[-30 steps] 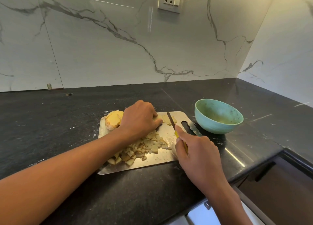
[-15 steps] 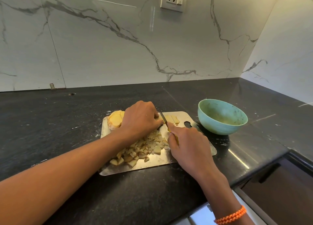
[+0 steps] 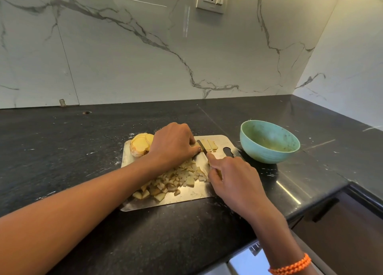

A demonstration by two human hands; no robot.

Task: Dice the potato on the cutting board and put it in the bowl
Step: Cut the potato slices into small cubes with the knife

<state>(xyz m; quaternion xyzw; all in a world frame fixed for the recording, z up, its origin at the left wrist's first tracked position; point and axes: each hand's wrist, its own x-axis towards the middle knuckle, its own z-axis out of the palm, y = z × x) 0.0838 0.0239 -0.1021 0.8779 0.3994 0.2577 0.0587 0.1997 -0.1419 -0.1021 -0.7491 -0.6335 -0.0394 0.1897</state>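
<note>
Now, potato strips (image 3: 209, 145): a few pale strips lie at the far end of the cutting board (image 3: 186, 198), their left ends hidden under the left hand.
Knife (image 3: 202, 147): its dark blade crosses the strips; the handle is almost wholly covered by the right hand, so only a sliver of yellow shows.
Right hand (image 3: 233, 177): curled around the knife handle, forefinger stretched along the top of the blade.
Left hand (image 3: 172, 144): knuckles up, fingers bent down onto the strips beside the blade; the fingertips are hard to make out.
Diced potato (image 3: 176, 180): a heap of small cubes sits on the near half of the board, partly behind the left forearm.
Uncut potato (image 3: 141, 144): sliced rounds rest at the board's far left corner, the right side hidden by the left hand.
Bowl (image 3: 269, 141): green, on the dark counter (image 3: 62, 150) just right of the board; no cubes visible inside.
Bracelet (image 3: 290, 265): orange beads on the right wrist, cut off by the lower edge.
</note>
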